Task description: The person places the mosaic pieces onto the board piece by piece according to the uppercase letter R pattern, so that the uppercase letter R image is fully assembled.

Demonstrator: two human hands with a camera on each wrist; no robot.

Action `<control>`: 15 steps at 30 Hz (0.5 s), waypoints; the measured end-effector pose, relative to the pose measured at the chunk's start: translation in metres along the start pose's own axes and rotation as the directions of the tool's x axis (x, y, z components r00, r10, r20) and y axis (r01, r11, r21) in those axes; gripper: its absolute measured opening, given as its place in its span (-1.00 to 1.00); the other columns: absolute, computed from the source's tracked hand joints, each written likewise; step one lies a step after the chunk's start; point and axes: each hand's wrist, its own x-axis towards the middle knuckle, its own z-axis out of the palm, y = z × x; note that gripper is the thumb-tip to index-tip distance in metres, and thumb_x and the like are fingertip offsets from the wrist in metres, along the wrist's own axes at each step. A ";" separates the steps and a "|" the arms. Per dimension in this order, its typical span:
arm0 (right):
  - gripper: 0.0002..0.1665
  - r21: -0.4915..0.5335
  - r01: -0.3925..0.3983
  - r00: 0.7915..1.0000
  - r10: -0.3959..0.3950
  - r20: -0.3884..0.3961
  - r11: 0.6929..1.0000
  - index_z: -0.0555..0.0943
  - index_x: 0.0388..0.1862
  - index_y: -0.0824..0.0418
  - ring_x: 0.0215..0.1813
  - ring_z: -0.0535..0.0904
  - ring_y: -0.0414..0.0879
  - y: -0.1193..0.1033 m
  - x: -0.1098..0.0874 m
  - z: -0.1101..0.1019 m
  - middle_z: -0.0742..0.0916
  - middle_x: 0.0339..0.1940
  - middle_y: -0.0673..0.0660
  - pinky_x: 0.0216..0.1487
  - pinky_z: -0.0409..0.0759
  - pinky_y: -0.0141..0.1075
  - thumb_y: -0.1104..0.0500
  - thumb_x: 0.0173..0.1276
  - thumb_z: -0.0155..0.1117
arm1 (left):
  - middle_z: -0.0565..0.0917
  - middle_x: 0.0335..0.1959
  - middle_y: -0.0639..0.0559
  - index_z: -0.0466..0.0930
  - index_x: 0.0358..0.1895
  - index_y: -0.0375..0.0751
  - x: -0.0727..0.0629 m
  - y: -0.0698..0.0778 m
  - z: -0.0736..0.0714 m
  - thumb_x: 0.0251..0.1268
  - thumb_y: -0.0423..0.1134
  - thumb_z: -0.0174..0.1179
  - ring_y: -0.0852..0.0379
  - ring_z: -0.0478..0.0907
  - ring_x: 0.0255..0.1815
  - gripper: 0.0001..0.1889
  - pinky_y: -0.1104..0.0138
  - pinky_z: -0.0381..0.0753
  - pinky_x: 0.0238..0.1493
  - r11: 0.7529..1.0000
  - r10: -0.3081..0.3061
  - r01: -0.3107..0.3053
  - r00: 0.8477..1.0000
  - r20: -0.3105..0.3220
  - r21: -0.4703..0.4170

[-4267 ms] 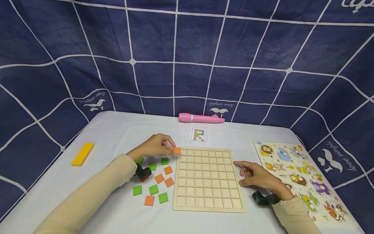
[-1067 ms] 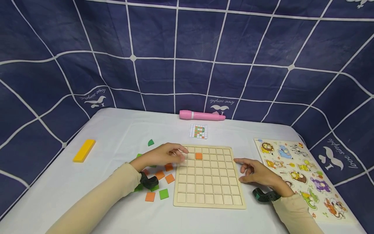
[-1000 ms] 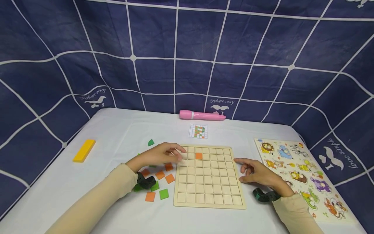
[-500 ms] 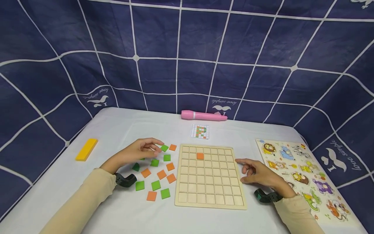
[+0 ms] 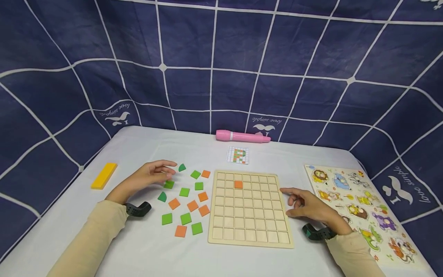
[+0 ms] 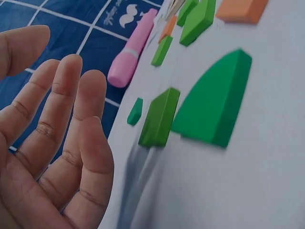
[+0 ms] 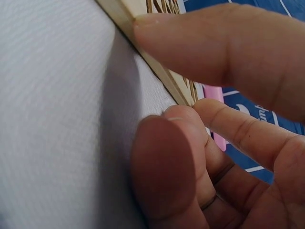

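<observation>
My left hand [image 5: 149, 176] is over the left side of the loose tiles, its fingers loosely bent and holding nothing. Under its fingertips lies a green square tile [image 5: 169, 184], with dark green quarter-round tiles [image 5: 182, 167] close by; one quarter-round tile [image 6: 214, 102] looms large in the left wrist view. A wooden grid board [image 5: 254, 239] lies at the centre, bearing one orange square tile [image 5: 238, 184] in its second row, third column. My right hand [image 5: 306, 204] touches the board's right edge with thumb and forefinger set apart, the other fingers curled inward.
Several orange [image 5: 180, 231] and green tiles [image 5: 197, 228] are scattered left of the board. Behind it lie a pattern card [image 5: 238, 155] and a pink microphone-shaped thing [image 5: 242, 137]. A yellow block [image 5: 104, 176] lies far left, an animal puzzle board [image 5: 360, 209] at right.
An orange tile, earlier pinched in my left hand at the board's upper left corner, now sits in the grid. My left hand has drawn back leftward over the loose tiles. My right hand stays put.
</observation>
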 end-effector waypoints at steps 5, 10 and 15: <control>-0.08 -0.003 -0.018 1.000 0.018 -0.007 1.000 0.36 0.50 0.63 -0.30 0.47 -0.20 0.003 0.000 0.000 0.57 -0.17 0.15 -0.30 0.48 -0.36 0.35 0.25 0.56 | 0.68 0.28 -0.34 0.41 0.54 -0.39 -0.001 -0.005 -0.005 0.61 -0.19 0.28 0.19 0.68 0.05 -0.41 0.31 0.69 0.05 0.999 -0.033 0.033 0.999 -0.029 0.021; -0.08 0.010 -0.018 1.000 0.018 -0.004 1.000 0.34 0.51 0.64 -0.30 0.48 -0.19 0.004 0.000 0.000 0.58 -0.16 0.15 -0.29 0.49 -0.35 0.35 0.26 0.56 | 0.69 0.27 -0.31 0.44 0.52 -0.38 -0.002 -0.012 -0.010 0.60 -0.21 0.28 0.19 0.64 -0.01 -0.44 0.32 0.66 -0.06 0.998 -0.036 0.038 0.998 -0.047 0.056; -0.09 0.011 -0.005 1.000 0.005 -0.004 1.000 0.35 0.49 0.65 -0.30 0.48 -0.19 0.004 0.000 0.000 0.57 -0.16 0.15 -0.29 0.48 -0.36 0.36 0.26 0.56 | 0.70 0.25 -0.29 0.49 0.49 -0.37 -0.001 -0.018 -0.012 0.55 -0.26 0.31 0.10 0.59 -0.02 -0.46 0.33 0.60 -0.13 0.993 -0.022 0.028 0.999 -0.050 0.112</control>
